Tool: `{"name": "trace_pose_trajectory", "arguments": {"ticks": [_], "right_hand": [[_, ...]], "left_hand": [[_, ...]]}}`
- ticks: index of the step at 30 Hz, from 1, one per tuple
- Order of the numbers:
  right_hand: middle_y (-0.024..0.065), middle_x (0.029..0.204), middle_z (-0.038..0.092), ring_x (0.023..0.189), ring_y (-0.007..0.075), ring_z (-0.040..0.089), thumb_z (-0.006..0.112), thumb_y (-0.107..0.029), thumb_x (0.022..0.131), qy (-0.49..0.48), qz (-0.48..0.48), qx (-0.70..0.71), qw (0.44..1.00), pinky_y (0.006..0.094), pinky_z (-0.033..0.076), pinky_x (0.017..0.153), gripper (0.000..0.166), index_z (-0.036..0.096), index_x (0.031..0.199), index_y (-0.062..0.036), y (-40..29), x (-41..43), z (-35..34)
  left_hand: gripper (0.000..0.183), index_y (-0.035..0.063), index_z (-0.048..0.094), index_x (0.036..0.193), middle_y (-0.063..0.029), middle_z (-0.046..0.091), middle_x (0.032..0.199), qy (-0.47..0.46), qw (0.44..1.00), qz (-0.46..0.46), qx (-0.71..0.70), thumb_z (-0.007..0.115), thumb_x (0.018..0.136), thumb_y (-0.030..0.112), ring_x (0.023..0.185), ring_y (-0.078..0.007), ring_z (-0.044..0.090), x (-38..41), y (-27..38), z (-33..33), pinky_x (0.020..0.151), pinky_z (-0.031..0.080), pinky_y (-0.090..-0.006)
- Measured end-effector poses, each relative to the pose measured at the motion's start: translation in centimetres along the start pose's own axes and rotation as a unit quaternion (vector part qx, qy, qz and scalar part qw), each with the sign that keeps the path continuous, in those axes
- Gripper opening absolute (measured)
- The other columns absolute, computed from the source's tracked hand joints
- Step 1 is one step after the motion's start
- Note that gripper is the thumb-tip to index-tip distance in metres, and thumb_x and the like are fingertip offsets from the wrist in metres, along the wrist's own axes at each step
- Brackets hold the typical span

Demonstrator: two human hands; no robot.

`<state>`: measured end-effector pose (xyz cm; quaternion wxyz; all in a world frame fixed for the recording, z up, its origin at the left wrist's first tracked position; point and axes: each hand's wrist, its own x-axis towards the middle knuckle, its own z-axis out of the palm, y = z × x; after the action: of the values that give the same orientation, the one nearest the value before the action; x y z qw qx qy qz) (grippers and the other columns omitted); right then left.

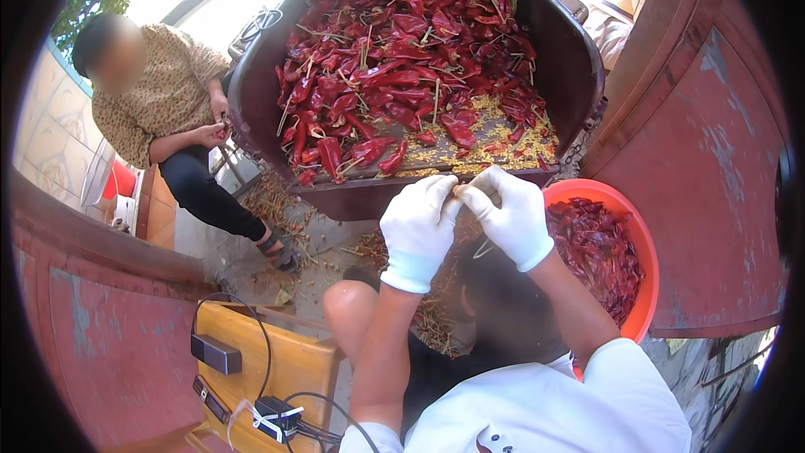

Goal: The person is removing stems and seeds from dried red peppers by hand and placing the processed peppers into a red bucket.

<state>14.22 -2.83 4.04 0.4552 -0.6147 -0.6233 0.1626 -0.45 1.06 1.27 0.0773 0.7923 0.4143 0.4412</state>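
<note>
Both my hands wear white knit gloves and meet fingertip to fingertip just before the front edge of a dark metal cart bed (569,69). My left hand (418,223) and my right hand (514,217) pinch around a small brownish spot; whether this is a bit of pepper stem or stained glove cannot be made out. Beyond them, dried red chili peppers (409,56) with stems fill the cart in a heap. Yellow seeds (497,138) lie scattered at its near right. Beside my right forearm stands an orange plastic tub (649,264) holding red pepper pieces (594,258).
A person (163,88) sits left of the cart, hands together at its side. Stems and debris (308,245) litter the floor. A wooden stool (270,333) at lower left carries black devices (216,354) and cables. Red metal door panels (704,189) flank both sides.
</note>
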Motion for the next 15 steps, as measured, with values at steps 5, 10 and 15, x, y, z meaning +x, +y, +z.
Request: {"name": "trace_pose_trajectory", "arguments": {"ticks": [5, 10, 15], "right_hand": [[0.0138, 0.065, 0.06, 0.061, 0.0305, 0.063, 0.065, -0.025, 0.088, 0.002, -0.054, -0.113, 0.992, 0.0379, 0.049, 0.055, 0.021, 0.064, 0.08, -0.0063, 0.4, 0.5, 0.1], [0.0124, 0.07, 0.061, 0.066, 0.0303, 0.063, 0.063, -0.023, 0.089, -0.015, -0.087, -0.095, 0.992, 0.0381, 0.049, 0.058, 0.016, 0.065, 0.081, -0.0083, 1.1, 0.8, 0.0], [0.0102, 0.07, 0.061, 0.066, 0.0285, 0.064, 0.066, -0.02, 0.087, -0.016, -0.147, -0.098, 0.984, 0.0368, 0.049, 0.057, 0.012, 0.066, 0.081, -0.0097, 1.6, 0.7, -0.1]], "left_hand": [[0.027, 0.0089, 0.068, 0.105, -0.0079, 0.069, 0.099, -0.011, 0.999, 0.028, -0.015, 0.073, 0.079, 0.015, 0.089, -0.0267, 0.067, -0.2, -0.3, 0.4, 0.079, 0.053, -0.0352], [0.03, 0.0064, 0.067, 0.108, -0.0092, 0.069, 0.097, -0.085, 0.987, -0.051, -0.127, 0.074, 0.08, 0.013, 0.087, -0.0276, 0.067, 0.0, 0.4, -0.3, 0.078, 0.054, -0.0336], [0.026, 0.0064, 0.067, 0.107, -0.0084, 0.066, 0.09, -0.135, 0.973, -0.082, -0.167, 0.071, 0.083, 0.012, 0.081, -0.0265, 0.066, -0.2, -0.1, -0.6, 0.074, 0.053, -0.0323]]}}
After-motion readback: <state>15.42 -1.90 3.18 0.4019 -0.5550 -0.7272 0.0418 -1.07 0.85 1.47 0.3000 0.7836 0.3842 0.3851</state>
